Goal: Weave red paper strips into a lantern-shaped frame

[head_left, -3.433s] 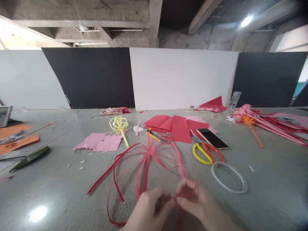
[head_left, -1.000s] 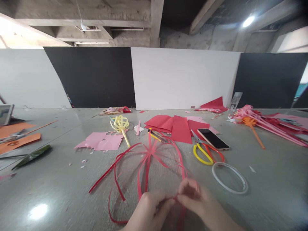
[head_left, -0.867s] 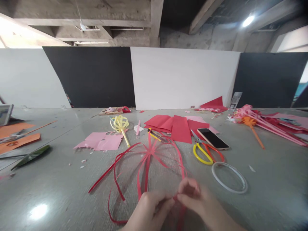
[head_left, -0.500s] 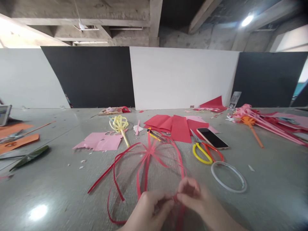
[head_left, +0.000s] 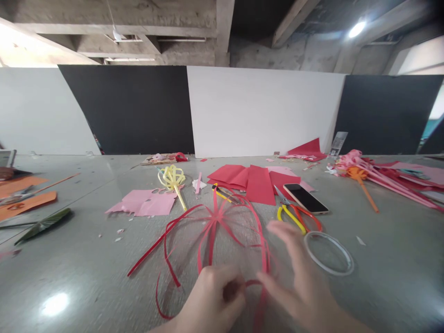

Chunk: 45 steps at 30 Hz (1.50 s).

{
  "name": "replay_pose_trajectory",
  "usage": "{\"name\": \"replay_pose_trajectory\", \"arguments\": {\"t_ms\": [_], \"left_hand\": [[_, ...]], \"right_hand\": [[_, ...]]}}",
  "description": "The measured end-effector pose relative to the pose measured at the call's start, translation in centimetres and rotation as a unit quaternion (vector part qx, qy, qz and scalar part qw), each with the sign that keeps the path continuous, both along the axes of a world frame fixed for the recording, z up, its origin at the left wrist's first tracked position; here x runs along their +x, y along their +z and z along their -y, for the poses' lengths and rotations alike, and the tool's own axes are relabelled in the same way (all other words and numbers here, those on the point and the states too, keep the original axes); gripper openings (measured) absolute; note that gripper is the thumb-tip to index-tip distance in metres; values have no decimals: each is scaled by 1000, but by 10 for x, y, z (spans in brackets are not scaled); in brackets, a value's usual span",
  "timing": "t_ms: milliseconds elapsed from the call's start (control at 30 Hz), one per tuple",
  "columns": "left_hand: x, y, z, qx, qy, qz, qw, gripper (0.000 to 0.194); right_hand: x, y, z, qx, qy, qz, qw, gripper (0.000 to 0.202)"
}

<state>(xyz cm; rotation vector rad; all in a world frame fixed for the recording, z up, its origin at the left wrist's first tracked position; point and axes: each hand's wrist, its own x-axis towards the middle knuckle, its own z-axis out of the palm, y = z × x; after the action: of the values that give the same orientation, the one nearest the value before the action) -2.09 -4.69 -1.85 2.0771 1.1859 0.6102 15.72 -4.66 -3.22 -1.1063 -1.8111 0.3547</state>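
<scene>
Radiating red paper strips, one pointing near-left

Craft wkshop by the looks: scissors just fwd of R hand, red paper sheets farther fwd, torn pink paper fwd-left of L hand, gray worktable under both, b&w partition panels well beyond, bare concrete ceiling above.

The right hand is blurred and hides part of the scissors. Behind the left hand, parts of the red strips are hidden. The left edge cuts off a tablet.
</scene>
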Motion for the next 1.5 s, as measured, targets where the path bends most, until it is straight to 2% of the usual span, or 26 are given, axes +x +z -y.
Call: {"name": "replay_pose_trajectory", "arguments": {"t_ms": [67,100,200,333,400,600,733,767,833,933,1000,1067,1267,1500], "left_hand": [[1,1,0,1,-3,9,1000,13],[1,2,-1,-7,-1,18,1000,13],[2,0,-2,-60,7,61,996,15],[3,-4,-3,-146,2,156,977,13],[3,-5,-2,-140,8,160,977,13],[4,-2,2,-83,12,71,994,18],[2,-7,1,-58,22,54,997,18],[1,-9,1,-32,29,52,998,15],[-2,-13,3,82,41,36,995,7],[-6,-15,7,304,3,-21,952,3],[-6,-16,9,370,-46,-56,926,9],[-6,-16,9,361,-60,-68,928,14],[-3,-18,6,230,-15,-51,972,18],[-2,-16,8,173,-20,-48,984,16]], "right_hand": [[-4,6,4,-14,99,111,989,29],[-6,7,6,-40,117,138,983,16],[-12,3,6,-71,101,145,982,12],[-13,-3,3,-69,74,127,987,13],[-12,-2,4,-70,68,126,987,12],[-17,-1,10,-71,70,122,988,10],[-17,-1,9,-106,58,98,988,13],[-16,0,8,-117,53,88,988,13],[-14,1,6,-134,47,62,988,12],[-13,1,4,-144,44,28,988,10],[-13,2,4,-142,45,22,989,10],[-13,2,5,-139,50,26,989,10],[-16,6,10,-144,69,34,987,10],[-17,5,9,-105,86,30,990,14]]}}
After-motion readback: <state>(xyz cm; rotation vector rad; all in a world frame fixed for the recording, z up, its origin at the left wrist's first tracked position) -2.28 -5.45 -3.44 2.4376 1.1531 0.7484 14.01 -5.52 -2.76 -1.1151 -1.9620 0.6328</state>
